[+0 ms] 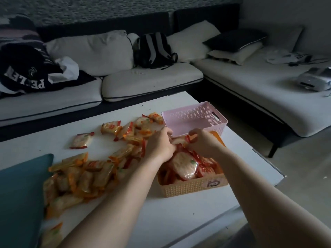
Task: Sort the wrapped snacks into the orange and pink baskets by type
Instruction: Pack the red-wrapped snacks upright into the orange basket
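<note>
An orange basket (193, 187) stands on the white table, holding several red-wrapped snacks (184, 165). Behind it, touching, sits a pink basket (213, 113) with nothing visible inside. My left hand (161, 144) and my right hand (202, 142) meet over the far end of the orange basket, both closed on a red-wrapped snack (179, 140) between them. Several orange-wrapped and red-wrapped snacks (84, 176) lie scattered over the table to the left. One red-wrapped snack (80, 141) lies apart.
A teal cushion (21, 197) covers the table's near-left corner. A white sofa (150, 81) with a backpack (154, 51), pillows and dark clothing (26, 72) runs behind and to the right. The table's right edge (268, 161) drops to the floor.
</note>
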Demonstrator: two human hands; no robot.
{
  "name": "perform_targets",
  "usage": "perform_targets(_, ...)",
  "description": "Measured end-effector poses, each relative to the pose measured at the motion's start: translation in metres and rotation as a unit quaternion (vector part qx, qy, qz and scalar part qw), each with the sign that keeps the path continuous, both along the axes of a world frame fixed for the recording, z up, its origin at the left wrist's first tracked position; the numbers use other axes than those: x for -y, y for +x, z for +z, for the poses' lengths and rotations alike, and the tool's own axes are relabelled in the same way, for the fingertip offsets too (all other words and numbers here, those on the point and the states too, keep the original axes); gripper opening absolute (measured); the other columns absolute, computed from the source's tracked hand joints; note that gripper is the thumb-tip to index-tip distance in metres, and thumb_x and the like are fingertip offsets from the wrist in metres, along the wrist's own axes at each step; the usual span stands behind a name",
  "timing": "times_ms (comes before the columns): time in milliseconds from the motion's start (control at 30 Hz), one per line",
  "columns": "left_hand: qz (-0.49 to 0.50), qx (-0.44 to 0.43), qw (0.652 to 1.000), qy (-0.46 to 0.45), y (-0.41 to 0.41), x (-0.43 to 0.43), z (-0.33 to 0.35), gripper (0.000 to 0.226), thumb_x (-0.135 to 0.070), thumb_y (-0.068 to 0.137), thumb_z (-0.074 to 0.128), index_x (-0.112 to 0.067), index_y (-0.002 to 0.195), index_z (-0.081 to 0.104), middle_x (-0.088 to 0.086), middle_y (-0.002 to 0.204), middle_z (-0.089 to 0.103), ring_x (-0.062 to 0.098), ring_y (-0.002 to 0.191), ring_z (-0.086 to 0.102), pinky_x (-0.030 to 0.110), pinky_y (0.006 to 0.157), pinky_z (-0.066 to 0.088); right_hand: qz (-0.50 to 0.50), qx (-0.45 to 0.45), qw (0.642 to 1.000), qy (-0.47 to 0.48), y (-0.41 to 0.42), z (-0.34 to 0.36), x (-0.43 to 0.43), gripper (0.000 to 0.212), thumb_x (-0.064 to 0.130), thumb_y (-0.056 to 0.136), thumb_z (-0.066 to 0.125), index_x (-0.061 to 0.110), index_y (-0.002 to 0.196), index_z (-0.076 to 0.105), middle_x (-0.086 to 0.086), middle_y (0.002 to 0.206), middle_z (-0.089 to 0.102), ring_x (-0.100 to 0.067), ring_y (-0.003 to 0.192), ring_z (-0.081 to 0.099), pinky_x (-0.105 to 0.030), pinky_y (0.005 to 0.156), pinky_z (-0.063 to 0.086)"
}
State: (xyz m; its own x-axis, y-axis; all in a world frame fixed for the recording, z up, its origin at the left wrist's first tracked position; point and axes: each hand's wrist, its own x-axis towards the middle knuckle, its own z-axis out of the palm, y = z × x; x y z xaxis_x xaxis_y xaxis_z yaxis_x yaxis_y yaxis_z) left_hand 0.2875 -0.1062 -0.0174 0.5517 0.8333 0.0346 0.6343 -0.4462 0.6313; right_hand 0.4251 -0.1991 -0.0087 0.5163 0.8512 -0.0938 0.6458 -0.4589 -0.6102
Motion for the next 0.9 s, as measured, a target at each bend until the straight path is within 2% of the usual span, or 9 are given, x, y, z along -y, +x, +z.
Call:
perform_targets(100, -0.021, 0.028, 0.999, -0.031, -0.001, -0.004, 0.006, 0.030, -0.017, 0.087, 0.075, -0.022, 0.116, 0.072, -0.008, 0.095, 0.071, 0.015, 0.097, 0.068, 0.028, 0.086, 0.053, 0.007, -0.019, 0.999, 0.036, 0.007, 0.006, -0.002, 0.022, 0.016, 0.085, 0.074, 0.011, 0.106, 0.069, -0.006, 0.095, 0.070, -0.011, 0.067, 0.057, -0.023, 0.053, 0.045)
perform_targets(200, -0.028, 0.096, 0.993, -0.058, -0.007, -0.008, 0.018, 0.017, -0.021, 0.083, 0.081, -0.027, 0.098, 0.075, -0.014, 0.077, 0.064, 0.008, 0.077, 0.063, 0.017, 0.068, 0.046, 0.043, -0.038, 0.991, 0.124, 0.015, 0.013, -0.006, 0.017, 0.009, 0.082, 0.077, 0.014, 0.098, 0.074, -0.002, 0.089, 0.070, -0.019, 0.078, 0.063, -0.040, 0.075, 0.055)
perform_targets(267, -0.030, 0.135, 0.989, -0.056, -0.014, -0.008, 0.028, 0.017, -0.023, 0.081, 0.084, -0.025, 0.094, 0.074, -0.013, 0.073, 0.059, 0.000, 0.065, 0.054, 0.011, 0.056, 0.041, 0.074, -0.033, 0.982, 0.171, 0.014, 0.019, -0.007, 0.023, 0.005, 0.083, 0.077, 0.014, 0.104, 0.073, 0.002, 0.094, 0.071, -0.016, 0.086, 0.065, -0.034, 0.079, 0.056)
perform_targets(400, -0.050, 0.177, 0.982, -0.050, -0.032, -0.004, 0.042, 0.020, -0.025, 0.079, 0.084, -0.022, 0.094, 0.071, -0.013, 0.089, 0.065, 0.000, 0.082, 0.060, 0.019, 0.071, 0.050, 0.110, -0.093, 0.963, 0.228, 0.003, 0.035, -0.007, 0.027, 0.000, 0.087, 0.071, 0.012, 0.111, 0.071, 0.009, 0.100, 0.071, 0.004, 0.088, 0.066, -0.017, 0.079, 0.055)
perform_targets(533, -0.007, 0.194, 0.977, -0.091, -0.062, -0.007, 0.038, 0.017, -0.016, 0.083, 0.076, -0.024, 0.096, 0.068, -0.008, 0.094, 0.073, 0.006, 0.090, 0.068, 0.023, 0.078, 0.053, 0.110, -0.142, 0.949, 0.258, -0.019, 0.038, -0.009, 0.035, 0.011, 0.087, 0.076, 0.019, 0.120, 0.066, 0.010, 0.108, 0.069, -0.001, 0.094, 0.068, -0.019, 0.080, 0.057)
perform_targets(633, 0.068, 0.230, 0.959, -0.153, -0.090, -0.005, 0.033, 0.022, -0.022, 0.082, 0.075, -0.022, 0.101, 0.065, -0.001, 0.096, 0.074, 0.015, 0.090, 0.070, 0.027, 0.072, 0.056, 0.091, -0.037, 0.977, 0.187, -0.032, 0.033, -0.008, 0.030, 0.019, 0.091, 0.072, 0.019, 0.118, 0.060, 0.009, 0.104, 0.065, -0.003, 0.089, 0.064, -0.015, 0.073, 0.052)
perform_targets(700, 0.095, 0.235, 0.948, -0.191, -0.103, 0.000, 0.032, 0.019, -0.014, 0.083, 0.071, -0.020, 0.099, 0.062, 0.004, 0.094, 0.072, 0.015, 0.080, 0.070, 0.026, 0.057, 0.056, 0.150, 0.039, 0.984, 0.085, -0.041, 0.026, -0.002, 0.025, 0.021, 0.090, 0.072, 0.018, 0.114, 0.064, 0.006, 0.103, 0.070, -0.004, 0.084, 0.064, -0.016, 0.070, 0.054)
perform_targets(800, 0.097, 0.254, 0.927, -0.257, -0.113, 0.009, 0.032, 0.024, 0.000, 0.085, 0.061, -0.020, 0.097, 0.056, 0.009, 0.094, 0.069, 0.017, 0.069, 0.071, 0.033, 0.056, 0.059, 0.230, 0.173, 0.957, -0.039, -0.061, 0.011, 0.008, 0.033, 0.036, 0.089, 0.071, 0.025, 0.120, 0.064, 0.006, 0.111, 0.072, -0.011, 0.095, 0.068, -0.027, 0.079, 0.060)
perform_targets(900, 0.108, 0.268, 0.914, -0.285, -0.116, 0.012, 0.029, 0.022, -0.009, 0.088, 0.061, -0.022, 0.106, 0.060, 0.012, 0.098, 0.072, 0.024, 0.076, 0.075, 0.038, 0.062, 0.062, 0.202, 0.289, 0.935, -0.047, -0.072, 0.006, 0.016, 0.040, 0.038, 0.090, 0.068, 0.028, 0.128, 0.058, 0.005, 0.123, 0.066, -0.021, 0.118, 0.058, -0.040, 0.095, 0.051)
